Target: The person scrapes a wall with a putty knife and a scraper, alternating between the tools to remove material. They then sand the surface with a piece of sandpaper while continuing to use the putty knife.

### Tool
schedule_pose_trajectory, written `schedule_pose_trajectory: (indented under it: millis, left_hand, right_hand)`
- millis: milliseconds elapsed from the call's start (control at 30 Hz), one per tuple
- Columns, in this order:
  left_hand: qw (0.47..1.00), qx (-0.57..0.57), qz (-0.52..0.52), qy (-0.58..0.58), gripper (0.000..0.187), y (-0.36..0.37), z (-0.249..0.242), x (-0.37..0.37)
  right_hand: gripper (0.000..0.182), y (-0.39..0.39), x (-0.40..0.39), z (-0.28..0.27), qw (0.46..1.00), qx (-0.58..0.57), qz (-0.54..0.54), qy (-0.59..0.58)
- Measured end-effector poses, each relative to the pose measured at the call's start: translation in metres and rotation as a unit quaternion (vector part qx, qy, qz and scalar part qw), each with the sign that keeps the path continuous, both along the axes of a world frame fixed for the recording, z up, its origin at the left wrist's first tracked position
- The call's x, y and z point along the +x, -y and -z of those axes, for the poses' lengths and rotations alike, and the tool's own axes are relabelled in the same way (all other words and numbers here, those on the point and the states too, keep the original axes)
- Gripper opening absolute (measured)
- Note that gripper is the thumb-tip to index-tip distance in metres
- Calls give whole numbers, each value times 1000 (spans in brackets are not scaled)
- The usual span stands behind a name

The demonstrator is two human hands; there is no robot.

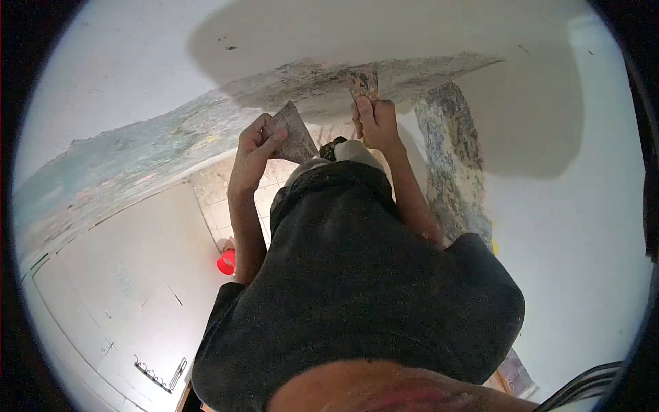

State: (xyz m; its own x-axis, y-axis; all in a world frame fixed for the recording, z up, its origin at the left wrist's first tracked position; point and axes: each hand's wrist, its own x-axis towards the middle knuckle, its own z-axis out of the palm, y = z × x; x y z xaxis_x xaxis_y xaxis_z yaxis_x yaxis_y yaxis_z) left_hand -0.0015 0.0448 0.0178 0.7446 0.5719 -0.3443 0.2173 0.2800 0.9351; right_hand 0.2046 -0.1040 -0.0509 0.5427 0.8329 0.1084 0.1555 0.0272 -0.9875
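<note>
My left hand (253, 152) is closed on a flat, grey, roughly four-sided plate (294, 132), its surface smeared, thumb on its face. My right hand (377, 123) grips a putty knife (364, 83) with a stained blade that points away from me. Its blade overlaps a long band of scraped wall (185, 127), mottled grey with pink and yellow specks. Both hands are raised in front of my dark shirt (343, 261), a short distance apart.
Another stripped strip (449, 137) runs down the white wall (563, 233) at the right. Below lies a tiled floor (216, 196) with a red container (226, 261). A hook rack (152, 374) shows on the pale surface at lower left. Dark cables (583, 384) hang at lower right.
</note>
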Motion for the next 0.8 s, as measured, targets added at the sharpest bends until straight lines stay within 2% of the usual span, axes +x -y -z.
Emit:
schedule_pose_trajectory:
  millis: [167,267,367,467,567,667,767,800]
  left_hand:
    - [1000,-4,1,13,15,2,10,-5]
    - [1000,-1,-6,7,16,3,0,-1]
    - [1000,-9,-13,18,16,4,4,0]
    - [1000,-8,-17,19,15,6,3,0]
    - [1000,6,-15,19,14,5,6,-1]
    - [1000,-6,-19,17,13,10,0,0]
    - [999,-6,-28,23,13,5,5,-2]
    - [999,-11,-26,21,13,9,10,-7]
  right_hand:
    - [51,-4,2,-12,1000,19,-3,-18]
    - [50,2,7,12,1000,-23,-20,-3]
    - [50,-8,-1,-15,1000,13,-11,-23]
    - [51,-1,6,14,1000,-24,-13,14]
    - [53,-5,0,-24,999,-25,-21,35]
    - [52,-2,8,14,998,-50,-14,17]
    - [53,-6,-3,-24,1000,-6,-13,-24]
    - [51,-2,-4,-17,1000,-11,-17,-20]
